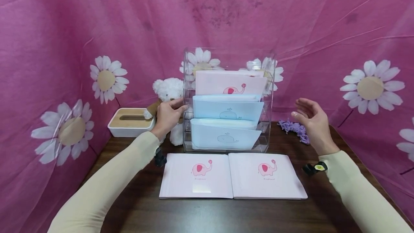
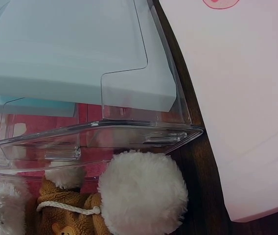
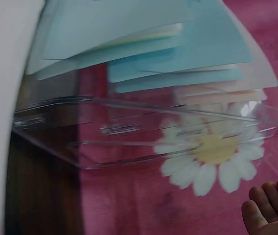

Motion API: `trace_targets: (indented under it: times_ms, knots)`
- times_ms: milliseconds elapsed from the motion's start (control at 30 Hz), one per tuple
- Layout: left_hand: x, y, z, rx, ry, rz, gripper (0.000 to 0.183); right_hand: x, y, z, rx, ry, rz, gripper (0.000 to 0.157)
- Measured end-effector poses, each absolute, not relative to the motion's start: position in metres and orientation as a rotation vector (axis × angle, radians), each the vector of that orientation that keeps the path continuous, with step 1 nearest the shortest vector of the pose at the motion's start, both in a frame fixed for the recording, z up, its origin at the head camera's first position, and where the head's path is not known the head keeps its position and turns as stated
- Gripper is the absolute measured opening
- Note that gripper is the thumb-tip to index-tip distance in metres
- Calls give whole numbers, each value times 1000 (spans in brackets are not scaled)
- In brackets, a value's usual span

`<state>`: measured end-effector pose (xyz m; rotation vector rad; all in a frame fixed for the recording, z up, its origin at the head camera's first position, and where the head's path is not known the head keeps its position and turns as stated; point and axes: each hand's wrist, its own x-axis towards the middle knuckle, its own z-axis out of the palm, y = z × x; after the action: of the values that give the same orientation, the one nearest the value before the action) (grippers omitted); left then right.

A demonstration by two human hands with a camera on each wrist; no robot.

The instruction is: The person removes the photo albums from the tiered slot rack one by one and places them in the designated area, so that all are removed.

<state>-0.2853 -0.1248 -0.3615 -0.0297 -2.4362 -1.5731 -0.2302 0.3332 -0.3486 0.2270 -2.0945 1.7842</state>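
Observation:
A clear acrylic rack [image 1: 268, 118] stands upright at mid-table with tiers of folders. Its upper folder is pink with an elephant [image 1: 207, 83]; below sit a light blue whale folder [image 1: 207, 109] and a paler whale folder [image 1: 207, 137]. My left hand [image 1: 169, 116] is at the rack's left side, fingertips right by its edge, in front of a white teddy bear [image 1: 168, 88] in brown clothing. To the right, apart from the rack, my right hand [image 1: 312, 123] is raised with fingers loosely bent, holding nothing. Two pink elephant folders [image 1: 181, 175] [image 1: 278, 182] lie side by side before the rack.
A white box with a wooden lid [image 1: 126, 132] stands at the back left, beside the bear. Behind the right hand lies a purple stringy bundle [image 1: 295, 128]. A pink curtain with daisies [image 1: 226, 17] hangs round the dark wooden table [image 1: 155, 215].

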Motion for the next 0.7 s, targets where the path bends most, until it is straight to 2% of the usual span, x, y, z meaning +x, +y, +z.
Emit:
trace_targets:
  times_ms: [167, 700]
  knots:
    - [-285, -125, -362, -41, -2429, -1550, 43, -238, 327, -326, 353, -1903, 1901, 51]
    - [-286, -124, -362, -39, -2430, -1556, 43, -267, 301, -273, 482, -1814, 1943, 59]
